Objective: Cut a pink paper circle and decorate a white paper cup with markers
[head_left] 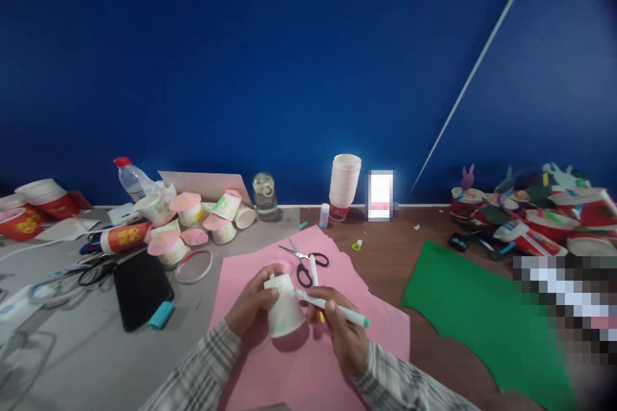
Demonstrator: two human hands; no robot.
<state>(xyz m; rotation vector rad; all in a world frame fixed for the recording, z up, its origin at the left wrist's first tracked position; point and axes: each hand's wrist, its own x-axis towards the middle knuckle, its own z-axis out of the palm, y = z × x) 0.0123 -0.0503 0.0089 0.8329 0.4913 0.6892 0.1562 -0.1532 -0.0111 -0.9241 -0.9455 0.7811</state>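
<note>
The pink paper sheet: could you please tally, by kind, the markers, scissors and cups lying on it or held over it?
White-barrelled markers: 2 (green-ended marker in the right hand, yellow-ended marker)
Black-handled metal scissors: 1
White tapered paper cup: 1 (in the left hand)
Total: 4

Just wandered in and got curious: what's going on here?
A person's left hand holds a white paper cup, narrow end up, with green marks on it. The right hand holds a marker, its tip close to the cup's side. Scissors lie on the pink paper beneath; decorated cups sit off left.
</note>
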